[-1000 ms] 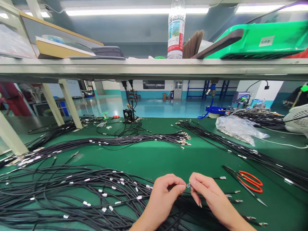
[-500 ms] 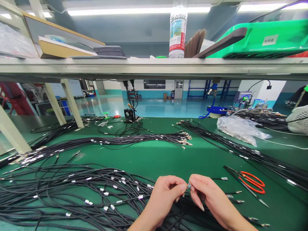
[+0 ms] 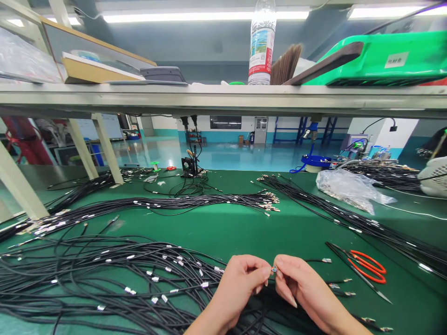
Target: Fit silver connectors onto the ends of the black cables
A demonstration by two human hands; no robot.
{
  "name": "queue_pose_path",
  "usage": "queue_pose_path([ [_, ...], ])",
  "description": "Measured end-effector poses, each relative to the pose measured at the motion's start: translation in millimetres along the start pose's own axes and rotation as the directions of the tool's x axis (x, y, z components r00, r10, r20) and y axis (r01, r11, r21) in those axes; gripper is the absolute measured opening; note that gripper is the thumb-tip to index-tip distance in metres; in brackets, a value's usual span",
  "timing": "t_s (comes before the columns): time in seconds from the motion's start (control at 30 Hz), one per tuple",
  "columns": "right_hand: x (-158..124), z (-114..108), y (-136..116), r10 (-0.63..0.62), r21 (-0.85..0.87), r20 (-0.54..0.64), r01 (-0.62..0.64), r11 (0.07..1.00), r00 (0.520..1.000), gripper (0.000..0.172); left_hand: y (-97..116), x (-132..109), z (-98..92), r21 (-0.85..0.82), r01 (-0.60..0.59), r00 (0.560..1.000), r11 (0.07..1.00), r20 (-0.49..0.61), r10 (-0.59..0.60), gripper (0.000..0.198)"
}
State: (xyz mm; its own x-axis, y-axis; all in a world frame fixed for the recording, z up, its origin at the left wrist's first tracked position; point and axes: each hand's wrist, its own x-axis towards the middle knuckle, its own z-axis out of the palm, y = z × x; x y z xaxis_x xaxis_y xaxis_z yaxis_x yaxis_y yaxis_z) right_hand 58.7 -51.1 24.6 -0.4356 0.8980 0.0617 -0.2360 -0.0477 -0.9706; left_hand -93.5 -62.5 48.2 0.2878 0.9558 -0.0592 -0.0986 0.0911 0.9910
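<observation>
In the lower middle of the head view, my left hand (image 3: 240, 286) pinches a cable end, with a little orange showing at the fingertips. Facing it, my right hand (image 3: 300, 284) closes thumb and forefinger on the small silvery-blue tip of that cable end (image 3: 274, 269). Too little shows between the fingers to make out its exact shape. Beneath and left of my hands lie loose black cables (image 3: 139, 274) with white label tags. Several cable ends with metal connectors (image 3: 349, 293) stick out past my right hand.
Red-handled scissors (image 3: 366, 265) and pointed tweezers (image 3: 373, 286) lie at the right. Behind are a cable bundle (image 3: 195, 201), another bundle (image 3: 314, 200) and a clear plastic bag (image 3: 349, 188). A shelf (image 3: 216, 97) crosses above, bearing a water bottle (image 3: 261, 51) and a green bin (image 3: 412, 56).
The view has shifted slightly, so the surroundings sit a little further right. Both hands keep nearly the same pinch on the cable end.
</observation>
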Motion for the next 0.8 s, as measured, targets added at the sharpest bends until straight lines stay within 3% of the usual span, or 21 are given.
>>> queue_pose_path([
  [0.4,0.3,0.2,-0.5,-0.008,-0.051,-0.014,0.007,0.999,1.0,0.042,0.6,-0.7,1.5,-0.018,-0.009,1.0,1.0,0.002,0.009,0.025],
  [0.8,2.3,-0.5,3.3,0.012,0.051,0.005,-0.012,0.999,1.0,0.038,1.4,-0.5,1.6,-0.016,0.009,1.0,1.0,0.012,-0.009,0.031],
])
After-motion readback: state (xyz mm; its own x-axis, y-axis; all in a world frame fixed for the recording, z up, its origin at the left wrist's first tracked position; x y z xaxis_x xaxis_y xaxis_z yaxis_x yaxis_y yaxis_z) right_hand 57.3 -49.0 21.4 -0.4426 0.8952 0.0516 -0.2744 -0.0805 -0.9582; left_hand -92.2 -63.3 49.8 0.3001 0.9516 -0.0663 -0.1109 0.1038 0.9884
